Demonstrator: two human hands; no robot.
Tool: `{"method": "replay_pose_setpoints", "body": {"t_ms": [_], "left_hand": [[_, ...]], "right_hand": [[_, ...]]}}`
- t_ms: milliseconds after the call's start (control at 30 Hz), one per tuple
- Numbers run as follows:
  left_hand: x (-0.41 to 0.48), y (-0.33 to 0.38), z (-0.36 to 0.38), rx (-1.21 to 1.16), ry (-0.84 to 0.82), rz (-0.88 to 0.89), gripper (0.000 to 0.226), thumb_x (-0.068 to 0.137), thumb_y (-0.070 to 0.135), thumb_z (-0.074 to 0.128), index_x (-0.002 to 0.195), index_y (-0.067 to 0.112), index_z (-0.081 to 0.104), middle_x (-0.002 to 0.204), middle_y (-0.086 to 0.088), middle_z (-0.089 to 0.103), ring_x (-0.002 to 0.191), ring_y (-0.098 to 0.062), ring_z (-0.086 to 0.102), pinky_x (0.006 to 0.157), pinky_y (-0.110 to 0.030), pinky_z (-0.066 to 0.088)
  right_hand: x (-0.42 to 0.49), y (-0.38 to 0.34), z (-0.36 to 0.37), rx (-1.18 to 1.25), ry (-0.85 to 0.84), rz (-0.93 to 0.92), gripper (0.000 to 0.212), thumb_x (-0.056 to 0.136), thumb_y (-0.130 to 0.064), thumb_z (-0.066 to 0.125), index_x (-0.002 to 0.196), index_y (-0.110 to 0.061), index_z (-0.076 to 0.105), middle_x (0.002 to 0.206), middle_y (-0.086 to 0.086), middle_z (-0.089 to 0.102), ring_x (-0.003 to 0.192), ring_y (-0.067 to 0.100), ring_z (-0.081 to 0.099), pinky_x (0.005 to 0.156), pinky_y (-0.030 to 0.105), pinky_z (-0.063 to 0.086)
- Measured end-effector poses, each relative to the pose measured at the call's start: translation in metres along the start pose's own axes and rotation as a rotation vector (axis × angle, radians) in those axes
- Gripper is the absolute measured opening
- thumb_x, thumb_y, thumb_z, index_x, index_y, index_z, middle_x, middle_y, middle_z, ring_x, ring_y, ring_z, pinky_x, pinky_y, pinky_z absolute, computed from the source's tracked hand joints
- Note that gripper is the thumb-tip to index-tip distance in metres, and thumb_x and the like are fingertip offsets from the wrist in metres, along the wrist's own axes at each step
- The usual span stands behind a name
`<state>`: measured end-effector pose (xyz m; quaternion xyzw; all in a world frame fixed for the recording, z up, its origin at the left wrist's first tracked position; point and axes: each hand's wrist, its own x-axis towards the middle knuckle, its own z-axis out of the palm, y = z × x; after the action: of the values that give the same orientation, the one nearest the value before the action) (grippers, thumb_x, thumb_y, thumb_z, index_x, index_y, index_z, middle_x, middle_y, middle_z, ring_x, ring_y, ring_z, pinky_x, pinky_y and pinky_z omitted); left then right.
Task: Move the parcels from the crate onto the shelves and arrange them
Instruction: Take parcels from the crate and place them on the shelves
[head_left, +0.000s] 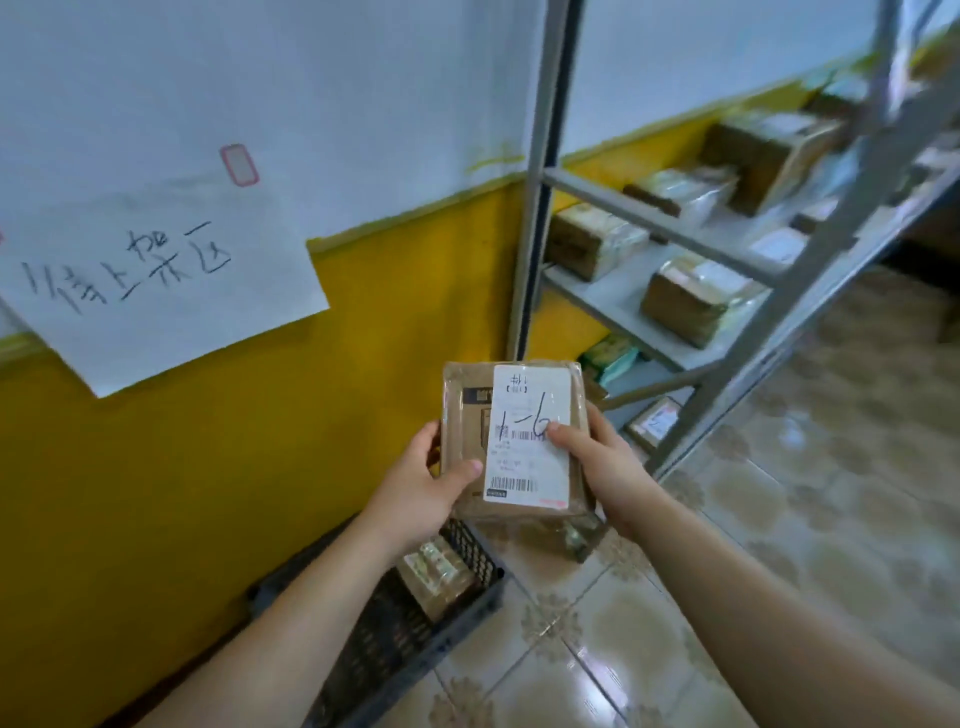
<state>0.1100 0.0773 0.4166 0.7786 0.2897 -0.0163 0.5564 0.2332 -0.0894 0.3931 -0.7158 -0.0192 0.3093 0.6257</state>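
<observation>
Labelled parcel (514, 441) held just above crate (395, 634). Left hand (426, 488) and right hand (597, 462) grip its sides, fingers (563, 434) curled round edges. Another parcel (441, 571) lies inside crate. Shelves (623, 306) right of crate already carry several. Judged partway.

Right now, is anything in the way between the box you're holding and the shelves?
Nothing visible blocks it. The parcel sits in the left hand and right hand, with open air between it and the shelves. Other parcels already lie there, with bare board showing between them.
</observation>
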Motion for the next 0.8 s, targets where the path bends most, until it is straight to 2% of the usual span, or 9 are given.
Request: {"method": "replay_pose_setpoints", "body": {"t_ms": [100, 200, 333, 400, 467, 600, 667, 767, 800], "left_hand": [[-0.011, 0.042, 0.051, 0.060, -0.087, 0.085, 0.069, 0.095, 0.035, 0.059, 0.152, 0.028, 0.022, 0.142, 0.009, 0.044, 0.130, -0.017, 0.044, 0.103, -0.035, 0.039], [-0.025, 0.083, 0.115, 0.117, -0.171, 0.189, 0.070, 0.095, 0.032, 0.060, 0.153, 0.027, 0.022, 0.148, 0.004, 0.042, 0.131, -0.017, 0.043, 0.107, -0.037, 0.039], [-0.048, 0.138, 0.215, 0.169, -0.270, 0.301, 0.071, 0.093, 0.032, 0.062, 0.152, 0.031, 0.023, 0.141, 0.014, 0.042, 0.132, -0.015, 0.042, 0.110, -0.041, 0.038], [-0.059, 0.163, 0.267, 0.168, -0.315, 0.361, 0.070, 0.092, 0.032, 0.063, 0.151, 0.032, 0.025, 0.145, 0.011, 0.043, 0.130, -0.013, 0.043, 0.111, -0.043, 0.038], [-0.068, 0.186, 0.319, 0.182, -0.380, 0.397, 0.069, 0.093, 0.030, 0.062, 0.151, 0.030, 0.025, 0.144, 0.013, 0.042, 0.127, -0.009, 0.043, 0.110, -0.036, 0.036], [-0.081, 0.225, 0.401, 0.224, -0.455, 0.473, 0.069, 0.092, 0.029, 0.063, 0.151, 0.028, 0.026, 0.145, 0.009, 0.042, 0.123, -0.006, 0.041, 0.102, -0.028, 0.034], [-0.081, 0.241, 0.432, 0.227, -0.480, 0.487, 0.068, 0.092, 0.027, 0.064, 0.149, 0.030, 0.027, 0.143, 0.010, 0.044, 0.119, -0.004, 0.043, 0.098, -0.024, 0.039], [-0.068, 0.261, 0.469, 0.226, -0.503, 0.491, 0.066, 0.092, 0.025, 0.064, 0.148, 0.031, 0.028, 0.132, 0.013, 0.047, 0.107, 0.000, 0.045, 0.073, -0.009, 0.041], [-0.061, 0.267, 0.480, 0.229, -0.498, 0.494, 0.067, 0.092, 0.026, 0.064, 0.148, 0.031, 0.028, 0.131, 0.014, 0.046, 0.104, 0.001, 0.044, 0.073, -0.010, 0.039]], "right_hand": [[-0.034, -0.003, -0.067, 0.062, 0.103, -0.045, 0.059, 0.095, -0.024, 0.064, 0.146, -0.033, 0.038, 0.112, 0.001, 0.072, 0.090, 0.021, 0.075, 0.079, 0.042, 0.060], [-0.066, -0.001, -0.141, 0.138, 0.216, -0.091, 0.048, 0.095, -0.020, 0.063, 0.139, -0.030, 0.045, 0.110, -0.001, 0.072, 0.090, 0.019, 0.074, 0.077, 0.039, 0.059], [-0.109, 0.011, -0.254, 0.194, 0.338, -0.130, 0.047, 0.095, -0.019, 0.063, 0.139, -0.026, 0.048, 0.113, 0.002, 0.072, 0.094, 0.023, 0.073, 0.082, 0.043, 0.059], [-0.132, 0.016, -0.312, 0.211, 0.401, -0.156, 0.045, 0.095, -0.018, 0.063, 0.137, -0.026, 0.049, 0.111, 0.001, 0.072, 0.090, 0.020, 0.074, 0.075, 0.037, 0.059], [-0.154, 0.020, -0.365, 0.213, 0.463, -0.172, 0.043, 0.095, -0.016, 0.062, 0.134, -0.028, 0.049, 0.108, -0.002, 0.072, 0.085, 0.015, 0.074, 0.067, 0.029, 0.058], [-0.182, 0.027, -0.449, 0.222, 0.543, -0.196, 0.053, 0.095, -0.017, 0.063, 0.144, -0.026, 0.045, 0.118, 0.001, 0.069, 0.087, 0.015, 0.074, 0.064, 0.026, 0.057], [-0.188, 0.028, -0.481, 0.235, 0.577, -0.207, 0.054, 0.095, -0.017, 0.063, 0.145, -0.026, 0.045, 0.121, 0.002, 0.068, 0.089, 0.015, 0.073, 0.064, 0.025, 0.057], [-0.181, 0.028, -0.522, 0.260, 0.594, -0.215, 0.053, 0.095, -0.017, 0.063, 0.144, -0.028, 0.046, 0.121, 0.002, 0.068, 0.090, 0.016, 0.073, 0.064, 0.024, 0.057], [-0.175, 0.028, -0.534, 0.266, 0.596, -0.219, 0.052, 0.095, -0.016, 0.062, 0.144, -0.027, 0.046, 0.121, 0.002, 0.067, 0.091, 0.016, 0.073, 0.063, 0.025, 0.057]]}}
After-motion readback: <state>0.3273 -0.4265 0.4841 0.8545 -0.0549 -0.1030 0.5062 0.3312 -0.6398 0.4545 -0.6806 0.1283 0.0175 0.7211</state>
